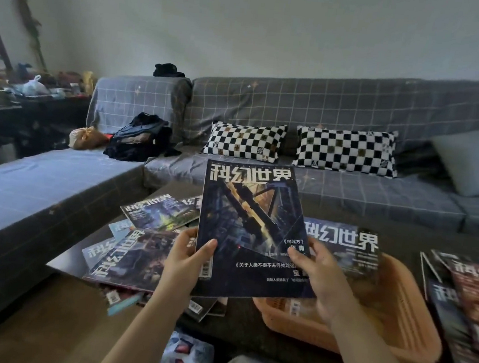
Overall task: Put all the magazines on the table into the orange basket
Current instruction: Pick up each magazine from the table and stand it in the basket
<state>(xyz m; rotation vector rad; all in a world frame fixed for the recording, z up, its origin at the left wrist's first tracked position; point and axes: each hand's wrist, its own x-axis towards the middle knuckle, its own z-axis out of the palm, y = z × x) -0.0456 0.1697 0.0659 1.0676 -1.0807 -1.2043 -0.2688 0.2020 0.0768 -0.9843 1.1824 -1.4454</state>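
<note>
I hold a dark magazine (pixel 249 229) with white title letters up in front of me, above the table. My left hand (pixel 187 259) grips its lower left edge and my right hand (pixel 321 272) grips its lower right corner. Below and to the right sits the orange basket (pixel 403 323), with one magazine (pixel 346 244) lying in its far end. A loose pile of magazines (pixel 138 247) lies on the table to the left. Another stack of magazines (pixel 466 302) lies to the right of the basket.
A grey checked sofa (pixel 348 192) runs behind the table and down the left side, with two checkered pillows (pixel 245 141) and a dark bag (pixel 140 139). Something patterned (pixel 186 354) lies on the floor by my knees. A cluttered side table (pixel 21 90) stands at far left.
</note>
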